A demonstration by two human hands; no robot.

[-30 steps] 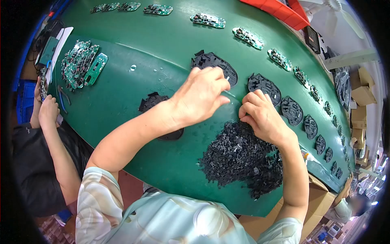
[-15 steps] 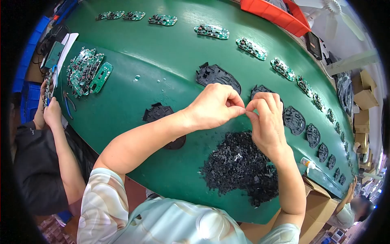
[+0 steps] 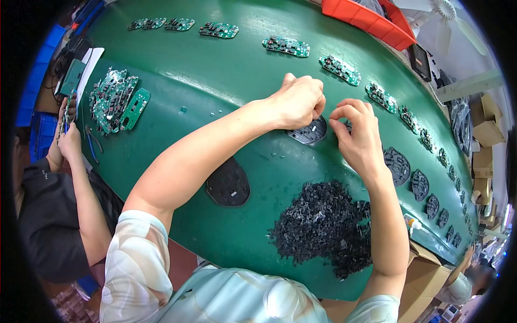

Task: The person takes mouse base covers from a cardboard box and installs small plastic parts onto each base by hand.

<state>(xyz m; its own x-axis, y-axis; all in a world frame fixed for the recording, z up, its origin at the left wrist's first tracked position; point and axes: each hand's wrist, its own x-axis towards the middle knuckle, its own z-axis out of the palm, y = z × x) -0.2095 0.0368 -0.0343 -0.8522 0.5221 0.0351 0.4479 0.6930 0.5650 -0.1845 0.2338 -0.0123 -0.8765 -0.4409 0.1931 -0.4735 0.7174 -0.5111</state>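
Note:
My left hand (image 3: 301, 102) is over a black plastic shell (image 3: 309, 133), its fingers closed and pointing down. The hand covers the shell's far part, and whatever the fingertips hold is hidden. To its right, my right hand (image 3: 358, 132) is raised with thumb and forefinger curled close together; any small piece between them is too small to make out. Behind that hand, another black shell shows only a sliver. Below my left forearm lies a third black shell (image 3: 228, 183) with a small light piece on it. A heap of small black plastic parts (image 3: 318, 220) sits nearer me.
Green circuit boards (image 3: 339, 70) line the table's far side. More black shells (image 3: 397, 166) run off to the right, near a small white bottle (image 3: 412, 222). At left, a co-worker's hands (image 3: 69, 142) hold a board beside piled boards (image 3: 112, 99) and pliers (image 3: 94, 144). A red bin (image 3: 371, 24) stands behind.
My hands, fingertips together before, have come apart. The left has moved up over the shell, while the right has stayed nearly in place. The whole view has shifted slightly.

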